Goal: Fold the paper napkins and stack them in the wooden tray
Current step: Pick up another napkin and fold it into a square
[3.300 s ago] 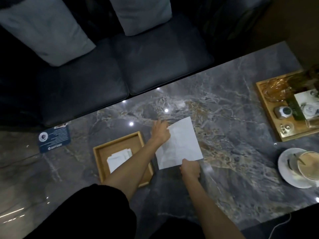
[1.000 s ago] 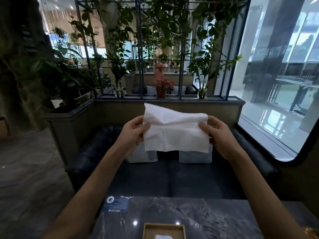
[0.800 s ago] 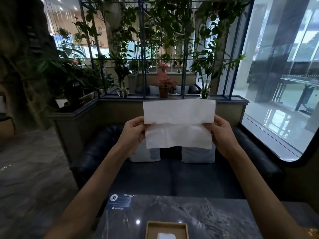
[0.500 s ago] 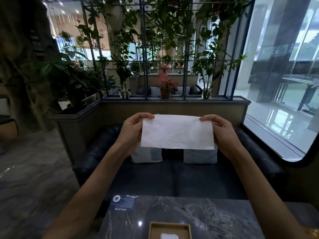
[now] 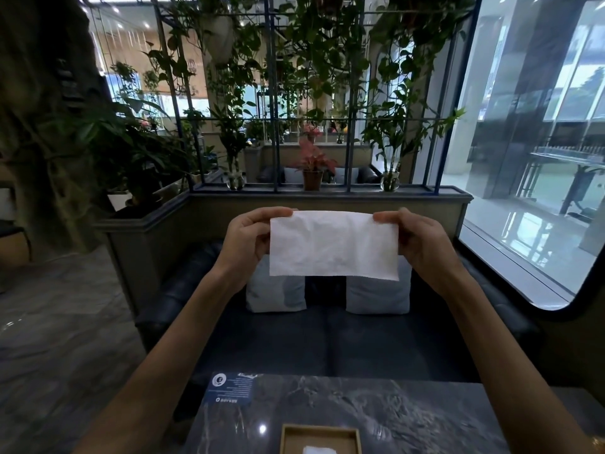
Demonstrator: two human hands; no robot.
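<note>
A white paper napkin [image 5: 334,246], folded into a wide rectangle, is held up in the air in front of me, well above the table. My left hand [image 5: 248,239] pinches its top left corner and my right hand [image 5: 415,239] pinches its top right corner. The wooden tray [image 5: 320,432] sits on the table at the bottom edge of the view, only its far part showing. A white folded napkin [image 5: 319,450] lies inside it.
The grey marble table [image 5: 409,417] carries a blue card [image 5: 230,388] at its far left corner. Behind it stands a dark sofa [image 5: 327,339] with two pale cushions [image 5: 276,296], then a planter wall with several plants. A large window is on the right.
The napkin left the table and came up in front of me. Its top half was folded down, so it became a half-height rectangle, and it sits a little lower now.
</note>
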